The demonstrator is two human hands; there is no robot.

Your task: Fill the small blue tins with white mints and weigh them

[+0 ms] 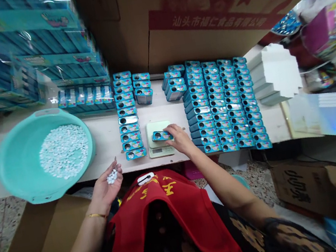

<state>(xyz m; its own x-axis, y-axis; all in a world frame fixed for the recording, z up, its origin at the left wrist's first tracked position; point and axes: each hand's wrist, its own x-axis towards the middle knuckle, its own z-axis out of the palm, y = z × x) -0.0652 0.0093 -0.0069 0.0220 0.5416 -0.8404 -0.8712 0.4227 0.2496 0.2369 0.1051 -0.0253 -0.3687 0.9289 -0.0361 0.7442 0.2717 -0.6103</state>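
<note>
My right hand point(179, 138) grips a small blue tin point(161, 135) that rests on a pale green scale point(158, 140) in the middle of the table. My left hand point(106, 187) is cupped palm up near the table's front edge, holding a few white tablets point(111, 177). A teal basin point(10, 169) with a heap of white tablets point(64, 150) stands to the left. A column of blue tins point(128, 119) lies just left of the scale. A large block of blue tins point(225, 103) in rows fills the table to the right.
Stacked shrink-wrapped blue packs point(26, 50) stand at the back left. A big cardboard carton point(200, 8) rises behind the table. White boxes point(270, 74) and holographic sheets point(330, 114) lie at the right. Cardboard boxes point(306, 182) stand on the floor.
</note>
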